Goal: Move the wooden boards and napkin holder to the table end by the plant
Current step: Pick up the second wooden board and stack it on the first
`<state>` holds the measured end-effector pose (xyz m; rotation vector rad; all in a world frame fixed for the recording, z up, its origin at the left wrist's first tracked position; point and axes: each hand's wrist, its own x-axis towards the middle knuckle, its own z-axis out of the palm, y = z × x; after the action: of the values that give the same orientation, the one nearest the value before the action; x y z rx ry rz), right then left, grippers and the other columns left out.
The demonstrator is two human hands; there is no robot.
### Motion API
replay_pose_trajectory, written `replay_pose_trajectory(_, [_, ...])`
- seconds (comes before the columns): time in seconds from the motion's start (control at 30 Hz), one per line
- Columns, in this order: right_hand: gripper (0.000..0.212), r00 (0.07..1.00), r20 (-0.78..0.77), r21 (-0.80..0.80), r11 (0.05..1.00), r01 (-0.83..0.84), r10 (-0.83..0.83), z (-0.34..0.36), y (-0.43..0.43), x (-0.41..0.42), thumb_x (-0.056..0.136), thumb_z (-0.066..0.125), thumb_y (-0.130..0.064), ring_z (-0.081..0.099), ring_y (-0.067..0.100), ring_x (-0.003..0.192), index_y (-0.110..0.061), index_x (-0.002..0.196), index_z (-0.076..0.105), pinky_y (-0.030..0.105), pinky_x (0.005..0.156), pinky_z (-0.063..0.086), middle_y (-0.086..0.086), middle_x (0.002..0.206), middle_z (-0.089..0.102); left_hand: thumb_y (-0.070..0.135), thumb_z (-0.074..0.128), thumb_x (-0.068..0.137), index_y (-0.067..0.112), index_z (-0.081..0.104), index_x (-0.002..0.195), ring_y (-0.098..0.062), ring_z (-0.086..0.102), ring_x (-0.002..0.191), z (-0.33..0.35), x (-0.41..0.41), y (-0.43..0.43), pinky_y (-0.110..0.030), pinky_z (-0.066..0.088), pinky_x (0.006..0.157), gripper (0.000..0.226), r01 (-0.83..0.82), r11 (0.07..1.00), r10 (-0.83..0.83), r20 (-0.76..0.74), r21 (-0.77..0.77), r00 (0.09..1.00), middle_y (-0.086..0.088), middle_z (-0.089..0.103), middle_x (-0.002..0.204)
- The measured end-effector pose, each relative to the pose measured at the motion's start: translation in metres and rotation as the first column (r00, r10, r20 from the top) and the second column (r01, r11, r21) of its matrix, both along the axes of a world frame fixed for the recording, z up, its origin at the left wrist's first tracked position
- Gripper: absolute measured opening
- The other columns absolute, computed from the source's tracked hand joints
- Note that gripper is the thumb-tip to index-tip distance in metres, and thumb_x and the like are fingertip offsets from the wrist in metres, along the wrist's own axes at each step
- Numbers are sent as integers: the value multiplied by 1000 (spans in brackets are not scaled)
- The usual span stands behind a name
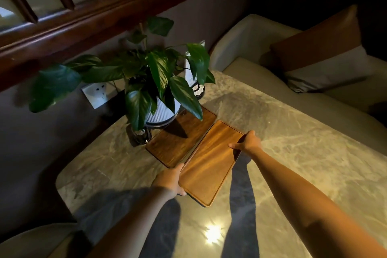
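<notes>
Two wooden boards lie side by side on the marble table [293, 163]. The darker board [180, 138] sits flat next to the potted plant [150, 73], partly under its leaves. The lighter board [211, 163] is to its right, its right side raised off the table. My left hand [170, 180] grips its near left edge. My right hand [247, 142] grips its far right edge. A napkin holder [198, 81] with white napkins stands behind the plant, half hidden by leaves.
The plant's white ribbed pot [161, 114] stands at the table's far end, with a small dark glass object [142, 135] beside it. A wall socket [96, 94] is behind. A beige sofa with a brown and grey cushion [322, 54] runs along the right.
</notes>
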<state>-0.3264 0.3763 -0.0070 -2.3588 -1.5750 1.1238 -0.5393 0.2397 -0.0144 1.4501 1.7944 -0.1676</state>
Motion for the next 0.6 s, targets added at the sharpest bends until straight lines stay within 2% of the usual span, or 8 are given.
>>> replay_pose_trajectory(0.23, [76,1000,-1,-25,1000,13,-13,-11,11,1,72,80,-27,49,38,125,2,126,36,44,100,44,23,134,52,18,68,82,27,12,147,-31,36,137,-5,3,15,-45,37,112,86,84,996,-84,-73,-2,994,-14,31,151])
replay_pose_trajectory(0.37, [76,1000,-6,-30,1000,10,-10,-13,15,4,72,80,-27,49,38,124,2,127,35,44,100,44,23,133,51,24,66,84,33,4,147,-31,36,136,-3,8,22,-44,38,111,88,157,987,-159,-142,-27,977,-15,31,151])
replay_pose_trajectory(0.5, [77,1000,-1,-38,999,-8,8,-13,17,4,72,79,-29,50,38,124,1,128,35,46,101,45,23,134,51,24,62,86,35,4,146,-30,31,139,0,9,23,-42,28,115,85,258,966,-257,-183,-18,949,-15,26,152])
replay_pose_trajectory(0.6, [77,1000,9,-42,999,-23,24,-13,16,2,73,79,-31,50,38,124,0,128,35,46,101,45,22,134,51,24,64,84,37,-7,137,-28,35,137,-4,3,21,-38,27,116,90,302,953,-289,-203,34,936,-15,31,150])
